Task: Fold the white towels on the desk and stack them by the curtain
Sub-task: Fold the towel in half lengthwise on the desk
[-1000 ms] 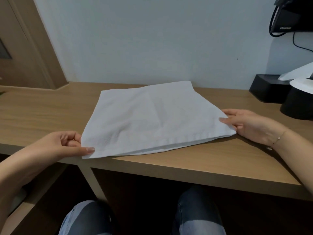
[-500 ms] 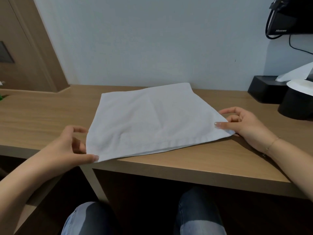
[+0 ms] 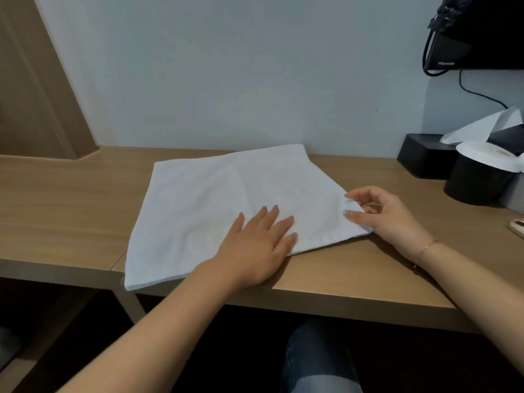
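Observation:
A white towel [image 3: 204, 205], folded into a flat square, lies on the wooden desk [image 3: 62, 211], its near left corner reaching the desk's front edge. My left hand [image 3: 261, 245] lies flat on the towel's near right part, fingers straight and spread. My right hand [image 3: 388, 217] is at the towel's right corner, thumb and fingers loosely curved around the edge and touching it. No curtain is in view.
A black tissue box [image 3: 422, 154] with white tissue and a black round container [image 3: 476, 182] stand at the desk's back right. A black device with cables [image 3: 476, 32] hangs on the wall above them. A wooden panel [image 3: 34, 80] rises at the left. My knees are under the desk.
My left hand let go of the towel's near left corner and moved right, now lying flat on the towel. My right hand stays at the right corner, its fingers looser.

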`<act>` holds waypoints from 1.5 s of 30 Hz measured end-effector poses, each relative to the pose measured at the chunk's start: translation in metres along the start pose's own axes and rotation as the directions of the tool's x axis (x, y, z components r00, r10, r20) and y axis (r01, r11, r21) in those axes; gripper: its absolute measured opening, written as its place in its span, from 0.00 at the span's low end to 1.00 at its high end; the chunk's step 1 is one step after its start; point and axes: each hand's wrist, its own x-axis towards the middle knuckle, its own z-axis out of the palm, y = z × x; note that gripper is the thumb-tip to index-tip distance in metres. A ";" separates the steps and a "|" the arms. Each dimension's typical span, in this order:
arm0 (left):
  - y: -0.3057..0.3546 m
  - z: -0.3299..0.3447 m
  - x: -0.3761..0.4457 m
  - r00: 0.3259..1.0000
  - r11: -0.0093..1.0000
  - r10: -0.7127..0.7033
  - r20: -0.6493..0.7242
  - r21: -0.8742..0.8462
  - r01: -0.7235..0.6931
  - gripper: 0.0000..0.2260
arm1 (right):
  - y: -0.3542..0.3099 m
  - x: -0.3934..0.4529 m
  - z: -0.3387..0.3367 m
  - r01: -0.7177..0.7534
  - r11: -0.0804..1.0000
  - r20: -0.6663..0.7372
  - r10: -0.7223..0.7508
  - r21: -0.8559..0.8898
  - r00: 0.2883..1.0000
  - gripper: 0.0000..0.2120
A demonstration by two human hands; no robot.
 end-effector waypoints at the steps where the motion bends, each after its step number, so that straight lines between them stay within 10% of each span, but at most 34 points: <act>1: 0.000 0.005 -0.001 1.000 1.000 -0.010 -0.005 0.015 0.010 0.23 | 0.001 0.001 0.000 0.002 1.000 -0.007 -0.002 -0.007 1.000 0.14; 10: 0.005 0.011 -0.001 0.996 0.991 -0.078 -0.052 0.107 0.083 0.25 | 0.008 0.007 0.007 0.121 0.977 -0.168 -0.151 -0.178 0.974 0.07; 15: 0.007 -0.006 0.006 0.989 0.995 -0.103 0.106 0.018 0.101 0.26 | 0.001 -0.003 0.001 0.250 0.835 -0.032 -0.304 -0.490 0.952 0.10; 20: -0.014 -0.030 0.020 0.974 0.982 -0.184 -0.136 -0.058 0.177 0.23 | -0.037 0.006 -0.002 0.376 0.825 0.067 -0.385 -0.421 0.920 0.17; 27: -0.026 -0.007 0.034 0.979 0.978 -0.202 -0.005 0.058 0.202 0.26 | -0.044 0.036 0.067 0.426 0.709 0.482 -0.138 -0.562 0.865 0.26; 36: -0.050 -0.005 0.042 0.941 0.946 -0.319 -0.115 0.022 0.323 0.26 | -0.018 0.036 0.056 0.270 0.645 0.388 0.044 -0.715 0.921 0.29; 45: -0.077 -0.023 0.013 0.972 0.995 -0.100 -0.212 -0.013 0.099 0.21 | -0.028 0.027 0.051 0.219 0.566 0.369 0.164 -0.795 0.915 0.29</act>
